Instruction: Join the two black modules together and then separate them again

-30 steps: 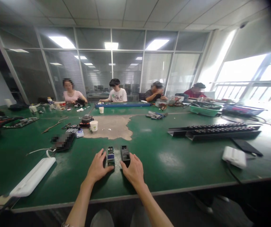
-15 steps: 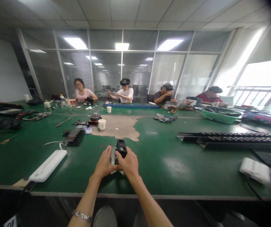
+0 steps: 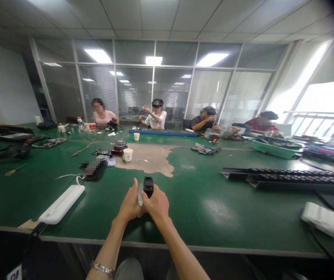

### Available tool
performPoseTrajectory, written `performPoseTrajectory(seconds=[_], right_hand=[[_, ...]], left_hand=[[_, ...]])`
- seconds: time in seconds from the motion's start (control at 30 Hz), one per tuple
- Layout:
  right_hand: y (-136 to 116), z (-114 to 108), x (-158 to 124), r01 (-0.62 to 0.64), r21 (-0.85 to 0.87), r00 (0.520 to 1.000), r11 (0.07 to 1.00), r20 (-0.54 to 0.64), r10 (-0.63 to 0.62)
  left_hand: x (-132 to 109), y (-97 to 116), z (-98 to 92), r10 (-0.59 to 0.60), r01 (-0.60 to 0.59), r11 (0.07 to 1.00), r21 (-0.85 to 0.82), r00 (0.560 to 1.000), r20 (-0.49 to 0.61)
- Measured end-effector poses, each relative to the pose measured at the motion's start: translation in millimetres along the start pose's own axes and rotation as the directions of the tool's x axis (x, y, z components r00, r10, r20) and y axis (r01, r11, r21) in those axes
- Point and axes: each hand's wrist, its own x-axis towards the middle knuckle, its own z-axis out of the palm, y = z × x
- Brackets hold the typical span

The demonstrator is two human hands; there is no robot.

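My two hands are close together above the near part of the green table. My right hand (image 3: pixel 157 201) is wrapped round a black plastic housing (image 3: pixel 148 185) with rectangular openings at its top end. Pressed along the housing's left side is a pale grey flat piece (image 3: pixel 140 195). My left hand (image 3: pixel 129 203) grips this piece from the left, with its thumb pointing up. The palms and fingers hide the lower part of both pieces, so how they join cannot be seen.
A white power strip (image 3: pixel 62 204) lies on the left, below a dark device (image 3: pixel 94 169). Paper cups (image 3: pixel 128 154) stand farther back. Long black rails (image 3: pixel 289 179) and a white adapter (image 3: pixel 321 218) are on the right. Several people sit across the green table (image 3: pixel 196 210).
The black housing has turned more upright between my hands and sits closer against the grey piece. My left thumb has lifted upward. The whole view has shifted slightly.
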Motion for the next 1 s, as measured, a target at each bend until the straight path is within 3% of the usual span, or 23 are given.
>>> performPoseTrajectory(seconds=[0.17, 0.3, 0.7, 0.83, 1.0], right_hand=[[9, 15, -13, 0.017, 0.016, 1.000, 1.000, 0.002, -0.017], [16, 25, -20, 0.057, 0.082, 0.996, 0.995, -0.066, -0.052], [22, 30, -26, 0.085, 0.174, 0.990, 0.981, -0.123, -0.064], [19, 22, -19, 0.140, 0.272, 0.984, 0.952, -0.145, -0.103], [38, 1, -4, 0.258, 0.359, 0.953, 0.897, -0.248, -0.175]], left_hand=[[1, 4, -2.1, -0.024, 0.024, 0.999, -0.020, 1.000, 0.005], [1, 2, -0.7, 0.009, -0.009, 0.999, 0.032, 1.000, 0.015], [-2, -6, -4.0, -0.004, -0.012, 0.986, 0.167, 0.995, 0.097], [-6, 6, -11.3, 0.055, -0.066, 0.978, 0.199, 0.997, 0.061], [-7, 21, -20.9, -0.004, -0.020, 0.959, 0.282, 0.996, 0.084]])
